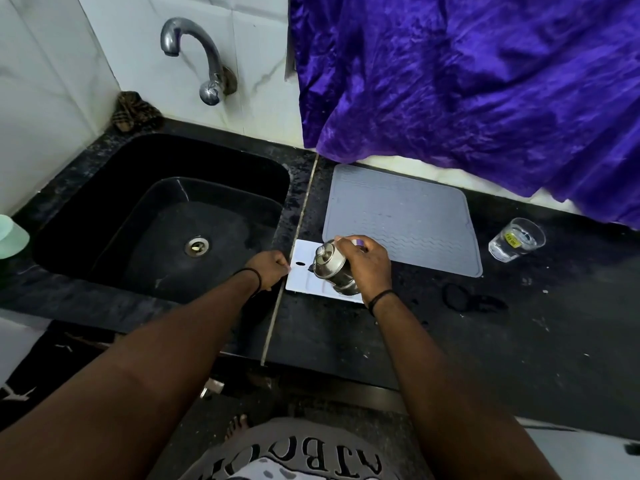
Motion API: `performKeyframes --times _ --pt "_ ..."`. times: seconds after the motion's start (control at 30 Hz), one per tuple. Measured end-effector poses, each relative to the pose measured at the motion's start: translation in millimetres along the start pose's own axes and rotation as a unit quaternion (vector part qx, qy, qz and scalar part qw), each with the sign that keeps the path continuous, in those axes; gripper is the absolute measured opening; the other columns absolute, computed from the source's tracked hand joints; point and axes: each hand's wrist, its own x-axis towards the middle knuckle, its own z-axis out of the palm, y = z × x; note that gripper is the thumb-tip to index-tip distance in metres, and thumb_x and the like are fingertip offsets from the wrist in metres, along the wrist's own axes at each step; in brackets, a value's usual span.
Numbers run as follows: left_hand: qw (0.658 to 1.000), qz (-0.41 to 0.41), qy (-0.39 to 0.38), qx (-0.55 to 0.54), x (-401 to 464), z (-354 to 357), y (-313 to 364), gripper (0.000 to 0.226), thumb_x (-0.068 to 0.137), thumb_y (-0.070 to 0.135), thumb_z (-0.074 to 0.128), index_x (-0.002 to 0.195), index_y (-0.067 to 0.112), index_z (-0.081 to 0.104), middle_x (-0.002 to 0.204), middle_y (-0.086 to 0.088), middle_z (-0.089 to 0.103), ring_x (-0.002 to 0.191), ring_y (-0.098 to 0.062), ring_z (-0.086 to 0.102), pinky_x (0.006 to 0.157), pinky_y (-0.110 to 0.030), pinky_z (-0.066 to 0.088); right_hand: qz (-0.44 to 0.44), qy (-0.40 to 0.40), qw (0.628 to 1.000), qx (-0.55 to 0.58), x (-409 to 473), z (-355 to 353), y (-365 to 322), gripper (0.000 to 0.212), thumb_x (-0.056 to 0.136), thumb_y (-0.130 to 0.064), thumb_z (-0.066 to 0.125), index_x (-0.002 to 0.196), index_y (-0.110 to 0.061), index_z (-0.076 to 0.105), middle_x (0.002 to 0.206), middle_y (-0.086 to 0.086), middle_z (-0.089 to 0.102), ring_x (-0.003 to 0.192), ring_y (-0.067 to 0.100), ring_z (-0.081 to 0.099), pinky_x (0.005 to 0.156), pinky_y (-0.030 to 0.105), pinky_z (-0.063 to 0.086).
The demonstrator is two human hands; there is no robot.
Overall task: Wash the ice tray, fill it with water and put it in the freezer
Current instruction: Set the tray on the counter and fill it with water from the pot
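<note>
Evidently the flat white plastic ice tray (pixel 304 277) lies on the black stone counter (pixel 346 337), just right of the seam beside the black moulded sink (pixel 104 209), so that water can be poured into it without carrying it. The left hand (pixel 268 270) has its fingers curled and pinches the tray's near-left edge, most likely to pin the light plastic against sliding. Just right of that pinch, the right hand (pixel 363 268) wraps round a small shiny steel bottle (pixel 330 266), clamped on its body and tilted over the tray with its narrow neck and rim facing left and up; whether water is running I cannot tell. A small oval hole shows in the tray's border close to the left fingers, and shallow ridges mark its compartments.

Beyond the right hand's knuckles lies a grey ribbed silicone drying mat (pixel 401 216), soft and wavy-textured, probably there to catch drips. Well to the right of that grip stands a clear tumbler with a yellow sticker (pixel 517 239), holding some water. A curved chrome tap (pixel 194 57) juts from the white marble-look tiles above the sink, and crumpled glossy purple cloth (pixel 467 81) hangs over the mat's far edge.
</note>
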Motion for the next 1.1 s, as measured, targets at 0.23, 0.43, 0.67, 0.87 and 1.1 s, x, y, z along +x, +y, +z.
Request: performKeyframes --times 0.23,0.43,0.67,0.87,1.1 --pt "1.000 0.005 0.003 -0.001 -2 0 1 0.023 0.090 0.018 0.059 0.069 0.019 0.051 0.080 -0.011 0.057 0.072 -0.024 0.056 0.054 -0.033 0.052 -0.005 -0.002 1.000 -0.014 4 1 5 0.028 0.062 -0.061 0.069 0.080 -0.039 0.073 0.074 -0.016 0.072 0.073 0.007 0.068 0.073 0.031 0.058" --pt "1.000 0.005 0.000 -0.010 -2 1 2 0.014 0.091 0.018 0.058 0.078 0.014 0.055 0.082 -0.012 0.057 0.074 -0.024 0.056 0.054 -0.032 0.051 -0.009 -0.002 1.000 -0.014 2 2 3 0.028 0.063 -0.062 0.068 0.080 -0.040 0.072 0.073 -0.017 0.071 0.069 0.003 0.067 0.072 0.030 0.058" --pt "1.000 0.005 0.001 -0.009 -2 0 2 0.016 0.091 0.018 0.058 0.075 0.015 0.054 0.082 -0.011 0.058 0.074 -0.024 0.057 0.054 -0.032 0.051 -0.007 -0.002 1.000 -0.009 0 1 0 0.029 0.063 -0.062 0.069 0.081 -0.040 0.072 0.072 -0.016 0.072 0.067 0.002 0.066 0.067 0.026 0.056" --pt "1.000 -0.005 -0.002 -0.010 2 2 1 0.013 0.092 0.021 0.056 0.084 0.011 0.057 0.082 -0.012 0.057 0.076 -0.024 0.057 0.053 -0.031 0.050 0.024 0.006 0.998 0.062 -2 -9 0 0.015 0.068 -0.045 0.075 0.072 -0.030 0.074 0.071 -0.009 0.073 0.066 0.006 0.067 0.063 0.024 0.053" --pt "1.000 -0.014 -0.006 0.014 12 5 -2 0.020 0.092 0.031 0.057 0.081 0.014 0.058 0.072 -0.005 0.055 0.067 -0.021 0.056 0.047 -0.026 0.050 0.066 0.021 0.991 0.114 -3 -30 5 0.014 0.077 -0.029 0.078 0.075 -0.016 0.072 0.075 0.001 0.073 0.068 0.015 0.068 0.060 0.025 0.054"
